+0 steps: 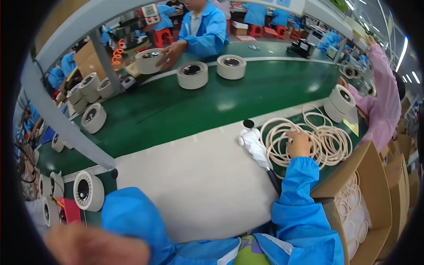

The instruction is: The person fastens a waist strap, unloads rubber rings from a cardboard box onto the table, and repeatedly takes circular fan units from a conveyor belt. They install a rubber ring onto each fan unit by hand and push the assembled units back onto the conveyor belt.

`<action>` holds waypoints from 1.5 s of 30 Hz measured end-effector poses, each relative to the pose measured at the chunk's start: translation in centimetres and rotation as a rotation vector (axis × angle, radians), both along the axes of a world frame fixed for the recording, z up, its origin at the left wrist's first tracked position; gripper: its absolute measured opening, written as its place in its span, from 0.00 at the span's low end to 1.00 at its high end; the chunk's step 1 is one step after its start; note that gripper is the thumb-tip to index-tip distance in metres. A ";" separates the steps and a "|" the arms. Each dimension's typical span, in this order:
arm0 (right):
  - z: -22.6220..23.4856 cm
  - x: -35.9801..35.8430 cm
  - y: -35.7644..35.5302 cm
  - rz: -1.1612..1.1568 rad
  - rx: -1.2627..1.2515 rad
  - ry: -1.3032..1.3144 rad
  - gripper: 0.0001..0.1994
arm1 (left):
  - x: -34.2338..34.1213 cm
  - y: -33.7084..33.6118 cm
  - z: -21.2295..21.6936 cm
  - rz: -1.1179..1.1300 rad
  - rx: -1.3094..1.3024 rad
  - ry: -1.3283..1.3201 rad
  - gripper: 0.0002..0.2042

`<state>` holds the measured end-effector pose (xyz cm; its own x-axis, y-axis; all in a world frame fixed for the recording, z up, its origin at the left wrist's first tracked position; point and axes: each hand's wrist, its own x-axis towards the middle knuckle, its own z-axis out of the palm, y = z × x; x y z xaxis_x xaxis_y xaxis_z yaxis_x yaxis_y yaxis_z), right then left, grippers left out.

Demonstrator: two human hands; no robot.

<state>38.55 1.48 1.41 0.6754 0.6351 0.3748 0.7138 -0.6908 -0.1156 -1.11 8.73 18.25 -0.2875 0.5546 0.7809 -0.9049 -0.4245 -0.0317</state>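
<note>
Here the right hand (299, 143) rests on a loose heap of pale rings (309, 139) spread on the tabletop (190, 176), fingers curled down onto one ring as if to pick it out; whether they pinch it, I cannot tell. The left hand (95, 247) is a close blur, its grip unreadable. A white-wrapped tool (255, 145) lies just beside the heap, and an open cardboard box (375, 185) holding more rings stands to the right.

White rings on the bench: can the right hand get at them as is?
Probably yes. The right hand already rests on the pile of rings, and nothing lies between them. The cloth-wrapped tool sits just to its left, out of the way.
</note>
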 end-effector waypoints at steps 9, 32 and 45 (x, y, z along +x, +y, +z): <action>7.8 -3.2 -4.0 -0.319 0.390 -0.065 0.09 | 10.3 0.4 7.1 -0.904 1.275 1.231 0.12; 9.7 -15.9 2.6 0.925 0.583 0.965 0.09 | 4.5 0.4 -6.4 -0.724 0.659 0.544 0.11; 8.7 -16.6 3.2 0.799 0.612 0.991 0.09 | 12.4 -4.0 -10.0 -0.781 0.916 0.821 0.11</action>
<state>21.90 4.64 10.09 0.3585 0.8786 0.3155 0.3300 0.1969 -0.9232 11.30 4.73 8.21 0.5400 -0.4153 0.7321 -0.7874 0.0580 0.6138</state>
